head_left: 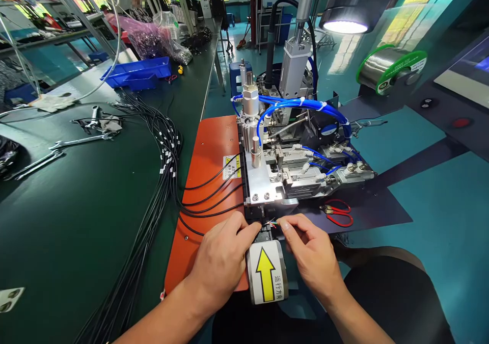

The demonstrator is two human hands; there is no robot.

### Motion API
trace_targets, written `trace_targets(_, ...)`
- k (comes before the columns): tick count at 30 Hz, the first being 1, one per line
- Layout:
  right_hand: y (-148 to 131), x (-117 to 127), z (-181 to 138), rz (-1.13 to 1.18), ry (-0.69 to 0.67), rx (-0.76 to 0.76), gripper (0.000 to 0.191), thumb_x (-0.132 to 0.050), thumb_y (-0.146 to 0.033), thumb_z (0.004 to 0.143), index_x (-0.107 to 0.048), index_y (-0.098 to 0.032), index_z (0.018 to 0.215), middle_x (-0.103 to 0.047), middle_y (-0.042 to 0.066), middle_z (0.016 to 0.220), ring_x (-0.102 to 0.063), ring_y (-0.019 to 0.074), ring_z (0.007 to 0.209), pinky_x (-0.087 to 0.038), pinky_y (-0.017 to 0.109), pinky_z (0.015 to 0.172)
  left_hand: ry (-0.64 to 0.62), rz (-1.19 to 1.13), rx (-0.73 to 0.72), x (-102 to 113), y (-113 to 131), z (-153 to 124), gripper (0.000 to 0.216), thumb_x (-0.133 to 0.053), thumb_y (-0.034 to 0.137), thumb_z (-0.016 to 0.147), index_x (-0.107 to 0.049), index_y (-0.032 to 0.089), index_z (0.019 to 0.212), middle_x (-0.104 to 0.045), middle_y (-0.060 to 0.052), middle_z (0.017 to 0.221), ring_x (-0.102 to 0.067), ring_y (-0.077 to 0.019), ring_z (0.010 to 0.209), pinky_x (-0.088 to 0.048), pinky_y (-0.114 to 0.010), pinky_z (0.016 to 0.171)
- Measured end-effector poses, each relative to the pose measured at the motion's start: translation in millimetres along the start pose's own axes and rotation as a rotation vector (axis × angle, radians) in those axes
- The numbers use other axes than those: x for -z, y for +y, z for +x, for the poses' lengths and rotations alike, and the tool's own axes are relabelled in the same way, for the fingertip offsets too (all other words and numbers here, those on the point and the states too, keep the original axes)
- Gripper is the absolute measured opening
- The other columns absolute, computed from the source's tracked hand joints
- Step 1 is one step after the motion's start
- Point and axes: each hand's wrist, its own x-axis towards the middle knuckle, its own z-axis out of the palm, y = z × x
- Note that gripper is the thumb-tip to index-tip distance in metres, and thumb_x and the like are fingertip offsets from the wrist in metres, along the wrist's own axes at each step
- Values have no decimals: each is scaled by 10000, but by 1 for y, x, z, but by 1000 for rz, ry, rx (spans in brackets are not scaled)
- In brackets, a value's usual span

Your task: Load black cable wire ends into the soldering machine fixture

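Observation:
At the near end of the metal machine [263,181], my left hand [225,247] pinches the end of a black cable [193,229] that runs in from the left. My right hand [311,249] has its thumb and forefinger closed on the thin coloured wires [272,223] fanning out of that cable end. Both hands meet over a small dark fixture. Just below them is a rounded metal part with a yellow arrow label [266,272]. Several other black cables [217,209] cross the orange plate [206,145] into the machine's side.
A bundle of black cables [164,145] lies along the green table [76,221]. Wrenches [82,140] and a blue tray [137,71] are on it. Red-handled cutters [338,214] rest right of the machine. A solder spool [391,69] and a lamp [347,7] hang above. A person [135,0] is behind.

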Motion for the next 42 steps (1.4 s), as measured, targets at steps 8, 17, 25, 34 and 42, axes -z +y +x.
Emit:
trace_targets(8,3,2,-3,-63,49,100,386,-559,-499,973,-684,-134,990,-552,56,941,-533,77,805,-445,119,677,19,-8,-33,-3,0,-2,271,-432,135,933,-655,185,1079,-494,-25,848,-431,-87,713,-332,-213,621)
trace_targets(17,4,1,-5,-111,84,237,214,-590,-375,977,-690,-188,1011,-553,25,983,-548,59,863,-482,98,743,24,-19,-30,-1,0,-1,277,-420,145,944,-658,185,1079,-496,-25,848,-434,-87,714,-337,-211,621)
trace_targets(25,6,1,-7,-157,101,297,155,-593,-321,980,-691,-224,1051,-551,8,1008,-550,49,876,-484,92,737,16,-13,-21,-2,0,-1,271,-428,138,940,-657,191,1076,-494,-22,845,-428,-89,714,-331,-221,627)
trace_targets(34,2,1,-8,-121,77,298,153,-593,-305,981,-693,-224,1065,-550,14,1016,-552,50,890,-485,91,738,6,-10,-10,-2,0,-1,267,-450,131,925,-654,200,1082,-494,-18,845,-426,-92,710,-318,-221,618)
trace_targets(42,4,1,-6,-110,52,275,190,-592,-306,980,-691,-265,1137,-542,15,1035,-558,52,870,-499,103,709,18,-17,-8,-2,1,-1,265,-446,127,929,-655,202,1073,-489,-14,839,-418,-87,704,-308,-221,613)
